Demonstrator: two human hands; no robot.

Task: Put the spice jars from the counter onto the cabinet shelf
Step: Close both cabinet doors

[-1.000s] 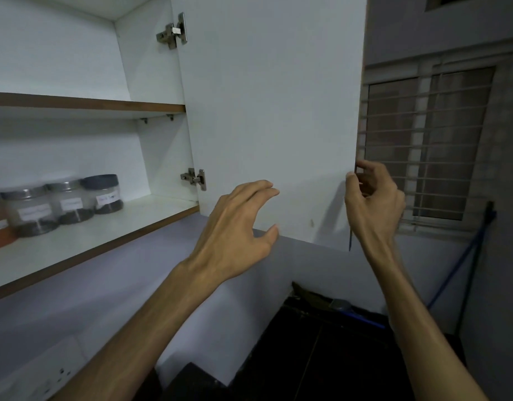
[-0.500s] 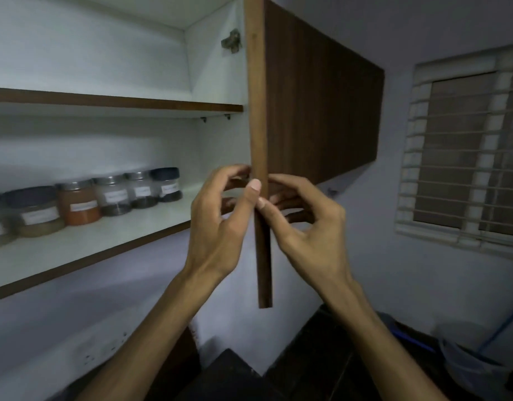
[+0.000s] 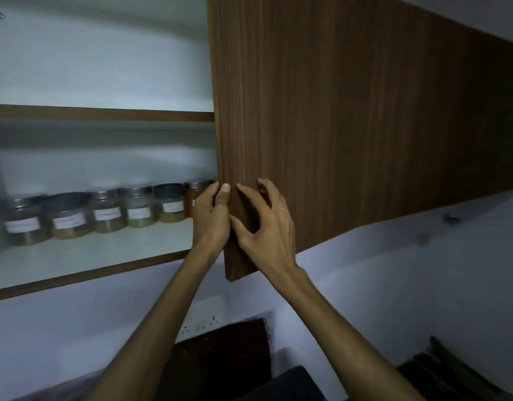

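The spice jars (image 3: 104,214) stand in a row toward the back of the lower cabinet shelf (image 3: 90,256), on the left of the scene, each upright with a dark or metal lid, a white label and a band of brown, tan or greenish powder at the bottom. The rightmost jar (image 3: 193,198) holds orange contents and is partly hidden behind the left hand (image 3: 210,218). The labels are too blurred to read.

The row runs left to right along the shelf, and it lies left of and beyond both hands. The left hand is the nearer one to the jars; its fingers wrap the free edge of the wooden cabinet door (image 3: 336,125), thumb on the outer face. The right hand (image 3: 266,224) sits just to the right of it with fingers spread and bent, fingertips pressing on the door's face, gripping nothing.

The door hangs upright, its long edge vertical, partly closed over the right part of the opening. No jar is in either hand, so by my reading the placing is done and the door is being shut; the left fingers around the edge would need to come clear before it meets the frame.
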